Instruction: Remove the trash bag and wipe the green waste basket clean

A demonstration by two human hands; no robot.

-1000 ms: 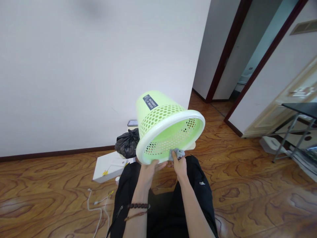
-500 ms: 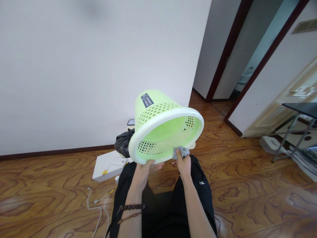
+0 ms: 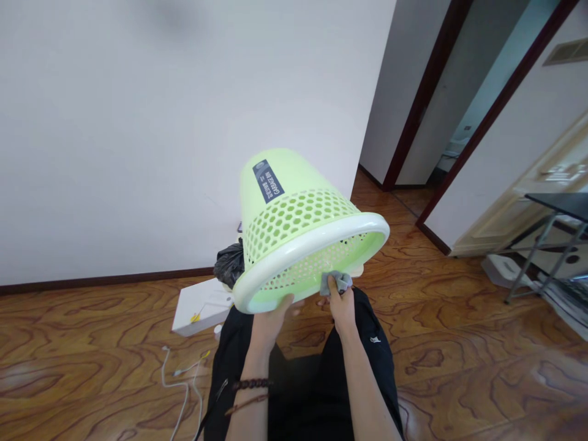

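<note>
A light green garbage bin with a band of honeycomb holes and a dark label is held up above my lap, its open rim tilted down toward me. My left hand grips the near rim from below, its thumb on the edge. Pinched in my right hand is a small grey cloth, which lies against the near right part of the rim. Part of the right fingers is hidden behind the cloth and rim.
On the wooden floor are a white box, a black plastic bag by the wall and white cables at the lower left. A dark-topped folding table stands at the right, beside a white container.
The bin has tipped so that its opening faces further down and its base and label show more. My left hand has turned with the rim; my right hand barely moved.
</note>
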